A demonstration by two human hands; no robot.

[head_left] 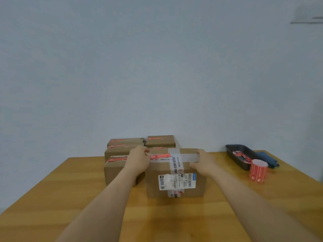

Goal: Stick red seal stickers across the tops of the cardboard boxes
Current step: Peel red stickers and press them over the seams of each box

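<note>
Forearms: two bare forearms reach forward from the near edge, over the table, toward the front box.
Left hand (138,159): at the box's top left edge, fingertips pinched narrow on the end of the red sticker (160,156).
Right hand (203,163): laid against the box's top right corner, fingers curled over the edge, thumb on the front face; it steadies the box without closing on anything else.
Front box (175,172): cardboard, near the table's middle, crossed with white printed tape; a shipping label (176,181) sits on its front face.
Red sticker: lies across the top of the front box, left of the tape crossing.
Other boxes (120,154): smaller cardboard boxes stacked just behind and left of the front one, red stickers already showing on their tops.
Table (70,198): glossy yellow-brown wood, pushed up to the wall.
Wall (157,67): plain pale blue-grey.
Tray (232,148): dark, far right, holding loose red sticker scraps.
Roll (258,171): red stickers, standing upright just in front of the tray.
Blue thing (267,159): beside the tray, too blurred to identify.
</note>
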